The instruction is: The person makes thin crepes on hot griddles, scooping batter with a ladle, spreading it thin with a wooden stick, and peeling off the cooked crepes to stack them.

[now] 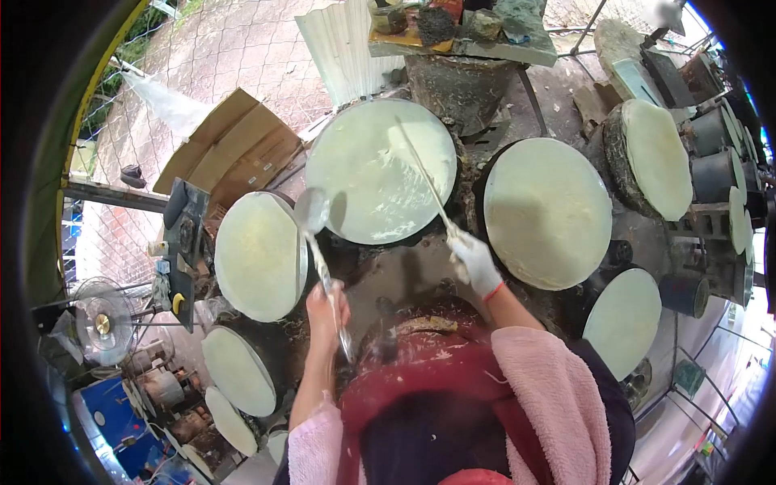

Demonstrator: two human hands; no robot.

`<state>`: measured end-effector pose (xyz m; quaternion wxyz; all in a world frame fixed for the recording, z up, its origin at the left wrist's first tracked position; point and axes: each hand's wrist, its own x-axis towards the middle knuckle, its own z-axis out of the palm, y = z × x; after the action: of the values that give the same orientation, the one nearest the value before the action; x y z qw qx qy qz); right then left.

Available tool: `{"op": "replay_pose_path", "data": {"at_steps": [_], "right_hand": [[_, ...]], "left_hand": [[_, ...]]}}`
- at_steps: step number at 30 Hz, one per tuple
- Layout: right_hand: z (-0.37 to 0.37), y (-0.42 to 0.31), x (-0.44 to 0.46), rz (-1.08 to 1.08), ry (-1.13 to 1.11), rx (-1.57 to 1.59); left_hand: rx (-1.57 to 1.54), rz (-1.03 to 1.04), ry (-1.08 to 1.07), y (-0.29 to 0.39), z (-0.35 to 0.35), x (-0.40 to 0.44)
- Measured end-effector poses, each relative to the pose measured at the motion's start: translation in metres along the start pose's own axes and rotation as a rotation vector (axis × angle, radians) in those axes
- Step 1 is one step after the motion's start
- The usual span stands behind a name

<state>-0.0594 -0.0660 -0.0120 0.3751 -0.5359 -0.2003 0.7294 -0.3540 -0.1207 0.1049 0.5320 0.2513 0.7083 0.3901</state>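
Note:
My left hand [327, 311], bare, is closed around the handle of a long metal ladle [312, 212]. The ladle's round bowl is raised beside the left edge of the central griddle [347, 230]. My right hand [475, 263], in a white glove, grips a long thin wooden stick [424, 174]. Its far end reaches over that griddle; whether it touches the surface I cannot tell. Pale batter [372, 182] coats the griddle, with streaks and lumps towards the lower right. A round pale sheet [548, 214] lies on the griddle right of my right hand, and another [257, 257] left of my left hand.
More round pale sheets sit on griddles at the right [659, 162], lower right [622, 323] and lower left [238, 370]. A cardboard sheet [234, 149] leans at the back left. Beyond the central griddle stands a slab [525, 48] with containers. A fan [103, 323] is far left.

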Motion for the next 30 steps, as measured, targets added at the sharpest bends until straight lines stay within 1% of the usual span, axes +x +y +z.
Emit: {"op": "replay_pose_path", "data": {"at_steps": [1, 2, 4, 5, 8, 9, 12, 13, 14, 16, 18, 19, 22, 23, 26, 27, 29, 30], "right_hand": [[-0.006, -0.004, 0.015, -0.129, 0.034, 0.028], [-0.018, -0.004, 0.033, -0.180, 0.092, 0.002], [-0.031, -0.021, 0.040, -0.004, 0.085, -0.059], [-0.036, -0.013, 0.051, 0.006, 0.062, -0.093], [-0.018, -0.037, 0.002, 0.084, -0.002, -0.339], [-0.016, -0.031, -0.009, 0.033, 0.019, -0.306], [-0.014, 0.014, -0.029, -0.202, 0.284, -0.249], [-0.008, 0.036, -0.028, -0.198, 0.324, -0.025], [0.002, 0.052, -0.029, -0.105, 0.341, -0.021], [0.033, 0.095, -0.011, -0.022, 0.191, 0.116], [0.084, 0.067, -0.026, 0.153, 0.091, 0.212], [0.091, 0.063, -0.021, 0.167, 0.085, 0.204], [0.077, 0.048, -0.025, -0.039, 0.214, 0.025], [0.069, 0.053, -0.021, -0.038, 0.291, 0.106], [0.096, 0.065, -0.025, -0.020, 0.155, 0.106], [0.106, 0.069, -0.022, 0.151, 0.143, 0.104], [0.103, 0.071, -0.009, 0.196, -0.012, 0.168], [0.101, 0.058, -0.007, 0.233, -0.074, 0.199]], "left_hand": [[-0.027, 0.030, -0.068, 0.007, 0.004, 0.017], [-0.055, 0.059, -0.136, 0.014, 0.008, 0.036], [-0.017, 0.109, -0.202, 0.034, 0.023, 0.083], [-0.028, 0.123, -0.234, 0.041, 0.031, 0.112], [-0.087, 0.135, -0.355, 0.076, 0.070, 0.183], [-0.077, 0.125, -0.394, 0.084, 0.084, 0.203], [0.011, 0.043, -0.525, 0.082, 0.103, 0.238], [0.043, 0.006, -0.567, 0.076, 0.105, 0.242], [0.039, -0.053, -0.563, 0.071, 0.104, 0.234], [0.044, -0.162, -0.553, 0.057, 0.094, 0.205], [-0.127, -0.220, -0.520, 0.040, 0.082, 0.177], [-0.216, -0.249, -0.498, 0.033, 0.074, 0.165], [-0.465, -0.364, -0.507, 0.026, 0.050, 0.138], [-0.464, -0.381, -0.480, 0.026, 0.046, 0.130], [-0.593, -0.424, -0.494, -0.008, 0.056, 0.136], [-0.613, -0.412, -0.540, -0.009, 0.064, 0.131], [-0.841, -0.459, -0.500, -0.002, 0.075, 0.122], [-0.943, -0.482, -0.482, 0.005, 0.075, 0.120]]}}
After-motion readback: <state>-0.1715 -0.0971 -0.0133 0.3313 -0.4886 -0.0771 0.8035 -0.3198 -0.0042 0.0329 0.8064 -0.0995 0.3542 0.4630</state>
